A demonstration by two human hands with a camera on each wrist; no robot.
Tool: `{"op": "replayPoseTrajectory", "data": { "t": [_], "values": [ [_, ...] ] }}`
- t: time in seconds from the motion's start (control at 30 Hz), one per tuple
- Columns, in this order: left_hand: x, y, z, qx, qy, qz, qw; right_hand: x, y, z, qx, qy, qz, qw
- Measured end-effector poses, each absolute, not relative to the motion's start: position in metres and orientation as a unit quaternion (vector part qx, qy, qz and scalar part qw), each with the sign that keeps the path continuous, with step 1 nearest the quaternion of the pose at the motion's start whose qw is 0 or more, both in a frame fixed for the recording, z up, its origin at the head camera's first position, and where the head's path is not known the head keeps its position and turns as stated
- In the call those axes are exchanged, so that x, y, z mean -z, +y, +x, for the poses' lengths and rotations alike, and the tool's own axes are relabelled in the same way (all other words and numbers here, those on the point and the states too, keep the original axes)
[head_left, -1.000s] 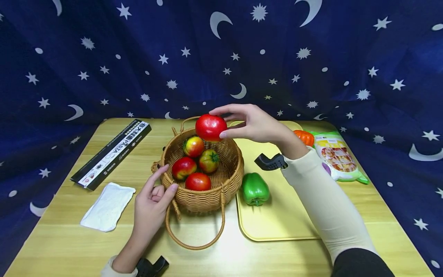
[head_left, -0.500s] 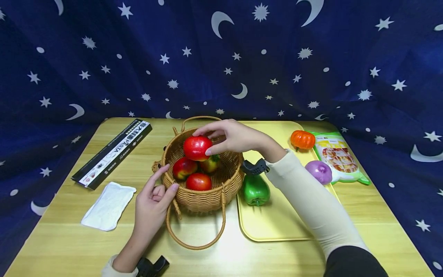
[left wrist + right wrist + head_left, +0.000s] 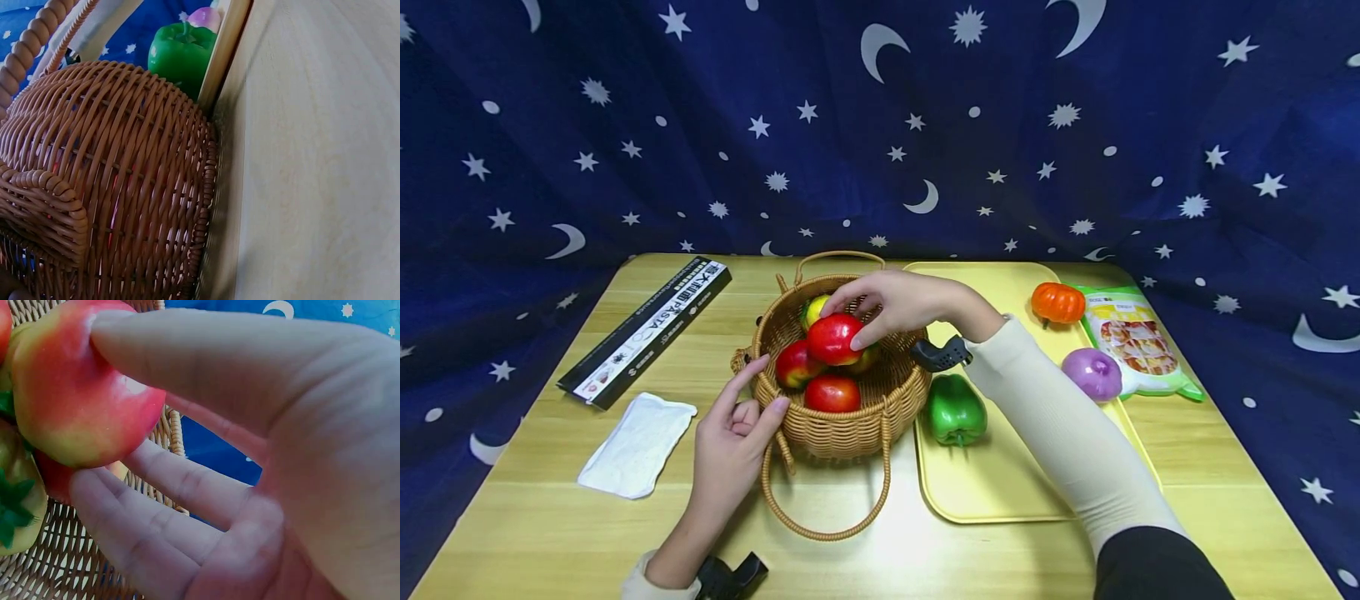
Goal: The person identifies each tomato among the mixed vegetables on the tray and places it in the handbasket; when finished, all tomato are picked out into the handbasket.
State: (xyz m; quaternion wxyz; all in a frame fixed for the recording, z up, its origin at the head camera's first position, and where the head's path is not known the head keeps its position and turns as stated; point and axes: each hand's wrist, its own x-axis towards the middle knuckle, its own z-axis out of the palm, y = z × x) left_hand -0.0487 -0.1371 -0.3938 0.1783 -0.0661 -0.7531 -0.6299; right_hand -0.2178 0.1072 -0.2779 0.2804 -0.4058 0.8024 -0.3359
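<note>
My right hand (image 3: pixel 917 300) reaches over the wicker basket (image 3: pixel 850 433) and pinches a glossy red tomato (image 3: pixel 831 340) between thumb and fingers. In the right wrist view this tomato (image 3: pixel 81 387) shows a yellowish underside, and the thumb presses its side. Under and around it in the basket lie a red-and-yellow fruit (image 3: pixel 797 365), an orange-red one (image 3: pixel 832 394) and a yellow-topped one (image 3: pixel 814 310). A greenish tomato with a leafy green top (image 3: pixel 15 512) is partly hidden. My left hand (image 3: pixel 730 450) touches the basket's near-left rim, thumb and index finger extended and spread.
Right of the basket, a green bell pepper (image 3: pixel 957 410) lies on a yellow tray (image 3: pixel 1000 492). A small orange pumpkin (image 3: pixel 1057 302), a purple onion (image 3: pixel 1092 374) and a food bag (image 3: pixel 1138 337) are farther right. A pasta box (image 3: pixel 647 329) and white packet (image 3: pixel 637 446) lie left.
My right hand has carried the red tomato left and down, from above the basket's far rim to over the other fruits inside. The left hand stays at the rim.
</note>
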Motion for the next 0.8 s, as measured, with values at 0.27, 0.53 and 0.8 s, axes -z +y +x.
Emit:
{"op": "replayPoseTrajectory", "data": {
  "t": [0.27,0.53,0.8],
  "values": [
    [0.394,-0.137,-0.049,0.628,-0.754,-0.069,0.179,0.276,0.112,-0.214,0.309,0.807,-0.395,0.311],
    [0.39,-0.139,-0.049,0.623,-0.758,-0.064,0.184,0.268,0.123,-0.21,0.33,0.813,-0.413,0.244],
    [0.363,-0.148,-0.057,0.549,-0.798,-0.115,0.22,0.245,0.164,-0.187,0.34,0.848,-0.4,0.075]
  ]
}}
